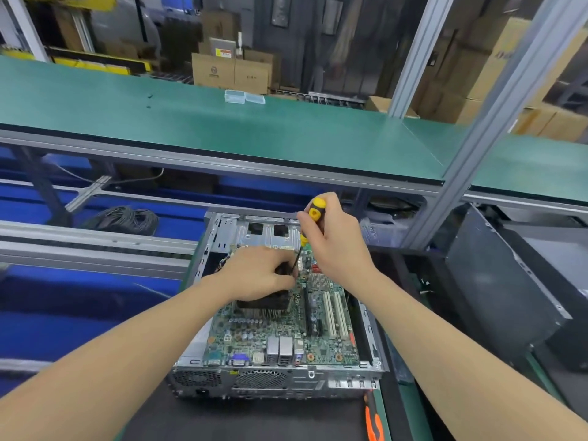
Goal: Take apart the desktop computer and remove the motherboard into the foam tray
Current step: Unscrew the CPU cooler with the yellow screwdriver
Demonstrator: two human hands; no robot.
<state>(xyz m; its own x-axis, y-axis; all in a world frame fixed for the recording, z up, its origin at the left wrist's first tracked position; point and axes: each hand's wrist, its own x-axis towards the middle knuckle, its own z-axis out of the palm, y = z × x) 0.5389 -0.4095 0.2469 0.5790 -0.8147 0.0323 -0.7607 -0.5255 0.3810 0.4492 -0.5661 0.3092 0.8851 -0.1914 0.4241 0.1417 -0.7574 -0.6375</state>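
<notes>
While the right grip is closed around the yellow and black plastic handle of a screwdriver, its thin dark shaft goes down and toward the left grip. The left grip lies just below and to the left of the right one, with its fingers curled over the far edge of a black cooler block with metal fins. I cannot tell if its fingertips also touch the shaft.

The green printed motherboard is under both grips, flat inside the open grey metal computer case. The case stands on a black mat on the desk. No foam tray is in view. An orange-handled tool lies on the desk, well below the right grip, near the corner of the case.

I judge that the step in hand is to loosen a screw beside the cooler, so the task is in its early half: the board is not yet free. The next move calls for the tip to sit straight in the screw head, with steady pressure from the right grip, and for the left grip to keep the cooler from shifting. A slip of the tip could scratch the board.
</notes>
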